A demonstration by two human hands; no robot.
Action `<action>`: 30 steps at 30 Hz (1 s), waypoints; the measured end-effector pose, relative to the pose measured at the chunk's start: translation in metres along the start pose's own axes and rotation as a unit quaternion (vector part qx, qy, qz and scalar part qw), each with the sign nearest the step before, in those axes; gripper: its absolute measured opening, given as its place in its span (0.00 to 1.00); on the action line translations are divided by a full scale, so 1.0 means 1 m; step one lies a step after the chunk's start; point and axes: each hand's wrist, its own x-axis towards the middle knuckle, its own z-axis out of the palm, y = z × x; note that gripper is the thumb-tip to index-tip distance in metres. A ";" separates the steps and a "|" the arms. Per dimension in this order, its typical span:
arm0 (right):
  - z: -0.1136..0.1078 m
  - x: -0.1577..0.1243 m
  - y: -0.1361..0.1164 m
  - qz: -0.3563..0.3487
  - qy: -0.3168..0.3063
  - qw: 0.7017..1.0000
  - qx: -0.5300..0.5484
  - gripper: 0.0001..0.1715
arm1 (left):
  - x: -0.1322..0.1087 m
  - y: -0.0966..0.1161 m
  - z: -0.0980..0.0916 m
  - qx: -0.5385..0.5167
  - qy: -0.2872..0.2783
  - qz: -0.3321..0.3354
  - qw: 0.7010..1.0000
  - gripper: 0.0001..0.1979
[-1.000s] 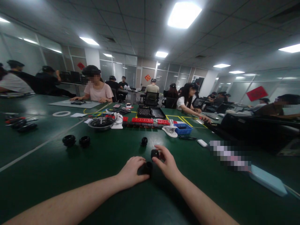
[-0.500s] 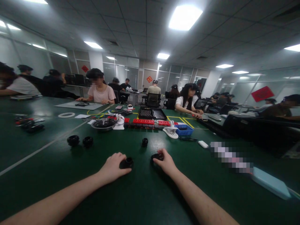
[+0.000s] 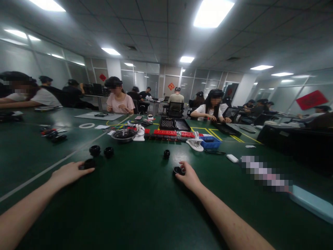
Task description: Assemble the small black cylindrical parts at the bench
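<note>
On the left of the green table, my left hand (image 3: 68, 173) is closed round a black hollow cylindrical part (image 3: 90, 164). Just beyond it stand two black spool-like parts, one (image 3: 95, 150) close to my fingers and the other (image 3: 109, 151) a little to its right. My right hand (image 3: 189, 175) has its thumb and fingers curled round a black round part with an open top (image 3: 178, 170), which rests on the table. A smaller black spool-like piece (image 3: 167, 154) stands farther off, touched by neither hand.
Beyond the hands are a red power strip (image 3: 168, 134), a white clamp (image 3: 195, 143), a blue bin (image 3: 209, 142) and a bowl of cables (image 3: 124, 134). A pale blue case (image 3: 312, 201) lies at right. Tools (image 3: 53, 132) lie at left; co-workers sit across the table.
My left hand has carried its black part leftward to beside the two spool-like parts. My right hand stays at its black part. The camera view has shifted slightly.
</note>
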 end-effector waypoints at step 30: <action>-0.006 -0.013 -0.036 -0.163 -0.035 0.985 0.037 0.25 | -0.107 0.170 0.037 -0.217 -0.014 0.420 0.881 0.27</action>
